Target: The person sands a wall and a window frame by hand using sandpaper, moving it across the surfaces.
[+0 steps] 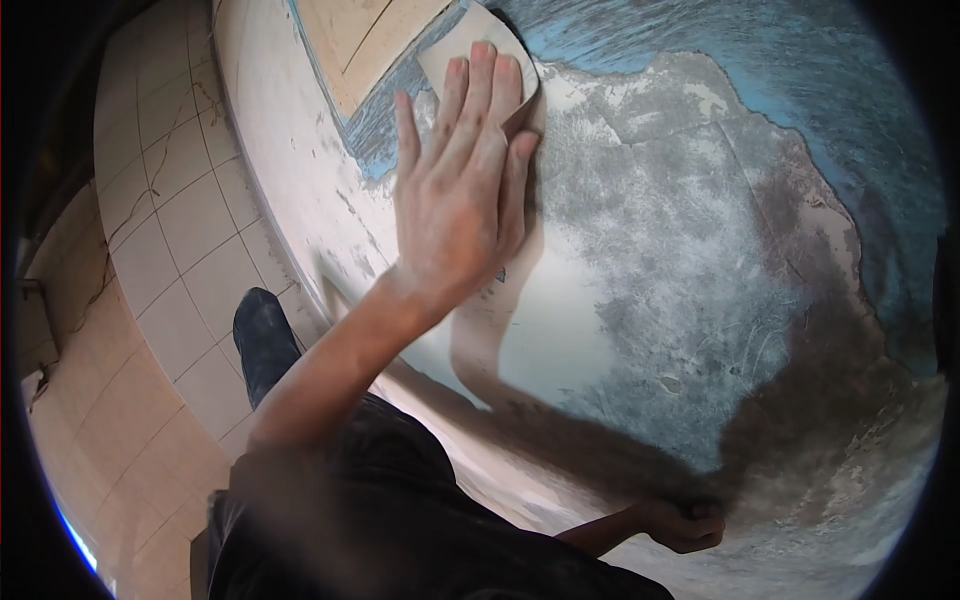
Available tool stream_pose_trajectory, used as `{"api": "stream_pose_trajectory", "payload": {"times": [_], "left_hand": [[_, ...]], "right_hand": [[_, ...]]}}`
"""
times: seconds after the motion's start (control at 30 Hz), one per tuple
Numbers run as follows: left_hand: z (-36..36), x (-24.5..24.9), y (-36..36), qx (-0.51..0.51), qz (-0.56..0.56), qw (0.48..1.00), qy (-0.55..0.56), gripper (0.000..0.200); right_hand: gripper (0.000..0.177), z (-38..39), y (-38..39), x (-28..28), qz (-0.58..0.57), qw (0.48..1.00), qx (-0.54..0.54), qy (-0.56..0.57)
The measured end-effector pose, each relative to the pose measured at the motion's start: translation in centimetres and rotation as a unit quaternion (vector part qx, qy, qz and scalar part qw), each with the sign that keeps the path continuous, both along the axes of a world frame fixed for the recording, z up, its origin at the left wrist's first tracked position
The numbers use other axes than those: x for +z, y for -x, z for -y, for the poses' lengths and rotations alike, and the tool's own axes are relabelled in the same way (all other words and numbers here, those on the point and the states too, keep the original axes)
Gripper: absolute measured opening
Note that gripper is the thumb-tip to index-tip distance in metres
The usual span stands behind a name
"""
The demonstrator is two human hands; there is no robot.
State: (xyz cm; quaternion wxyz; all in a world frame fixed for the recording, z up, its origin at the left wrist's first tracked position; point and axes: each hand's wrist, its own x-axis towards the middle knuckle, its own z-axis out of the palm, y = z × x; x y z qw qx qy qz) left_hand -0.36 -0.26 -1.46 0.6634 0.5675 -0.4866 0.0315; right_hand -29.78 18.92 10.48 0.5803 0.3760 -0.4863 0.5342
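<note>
My left hand (455, 180) lies with its fingers stretched over a pale sheet, like sandpaper (515, 60), and presses it against a worn, painted surface (680, 220). The sheet's right edge curls up, showing a brown side near my thumb. Whitish dust covers my fingers. Lower right, my right hand (685, 525) is curled into a fist close to the surface, in shadow, and nothing shows in it. Between the hands the surface has grey, scratched and whitish patches, with blue paint (850, 100) along the upper right.
A beige panel (370, 40) with a dark line borders the surface at the top. Tiled floor (190, 230) runs down the left, with a thin cord across it. A dark shoe (265, 330) stands beside the surface's lower edge. My dark clothing (400, 520) fills the bottom.
</note>
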Motion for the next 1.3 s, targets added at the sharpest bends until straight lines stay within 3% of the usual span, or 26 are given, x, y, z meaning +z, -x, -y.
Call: {"api": "stream_pose_trajectory", "payload": {"times": [0.17,0.27,0.4,0.53,0.73,0.77,0.87,1.1,1.3], "left_hand": [[-4.4,-2.1,3.0,-0.090,-0.024,0.993,-0.067,0.050],[-1.9,-1.6,0.9,-0.042,0.024,0.998,-0.041,0.050],[-0.8,-1.1,0.2,-0.035,-0.020,0.999,-0.016,0.049],[-5.0,-2.9,3.0,-0.111,-0.033,0.990,-0.079,0.048],[-2.1,-2.1,0.8,-0.063,-0.022,0.997,-0.043,0.048],[-2.7,-2.1,1.6,-0.079,-0.059,0.995,-0.035,0.048],[-6.0,-4.8,5.0,-0.124,-0.028,0.990,-0.060,0.048],[-3.3,-2.6,2.5,-0.091,-0.035,0.995,-0.036,0.051],[-7.3,-6.4,5.7,-0.138,-0.010,0.987,-0.084,0.051]], "right_hand": [[0.029,0.5,-0.8,0.0,0.006,1.000,0.026,0.006],[0.028,0.2,-0.3,0.0,0.009,1.000,0.009,0.008],[0.029,0.5,-0.6,0.0,0.012,1.000,0.022,0.013],[0.028,0.7,-0.9,-0.2,0.015,0.999,0.050,0.013],[0.032,0.2,-0.5,0.0,0.011,1.000,0.010,0.010],[0.032,0.3,-0.5,0.0,0.008,1.000,0.011,0.010],[0.030,0.7,-1.2,0.0,0.002,0.999,0.036,0.007],[0.033,0.1,-0.3,0.1,-0.015,1.000,-0.006,-0.003],[0.032,0.2,-0.6,-0.1,0.006,1.000,-0.011,0.003]]}}
